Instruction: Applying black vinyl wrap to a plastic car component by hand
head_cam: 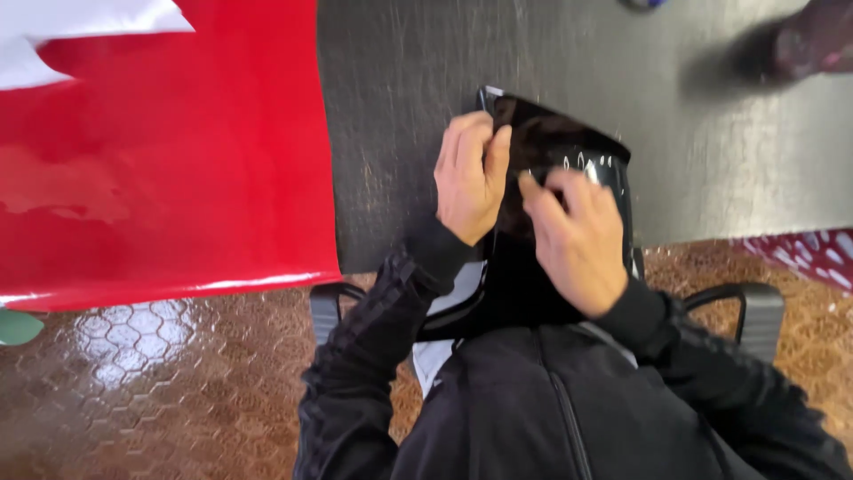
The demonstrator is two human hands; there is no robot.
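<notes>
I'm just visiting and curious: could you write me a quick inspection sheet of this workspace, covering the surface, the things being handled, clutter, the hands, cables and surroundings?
Surface: dark grey felt-like table top, partly covered on one side by a glossy red sheet.
Job's things: a glossy black sheet lies over the table's near edge, hanging toward the lap.
Clutter: a white piece on the red sheet at the far corner.
Grippers: left hand and right hand both press on the black sheet, fingers curled at its edge.
Cables: nothing seen.
Surroundings: brown hexagon-patterned floor, chair armrests, a blurred object at the far edge.
</notes>
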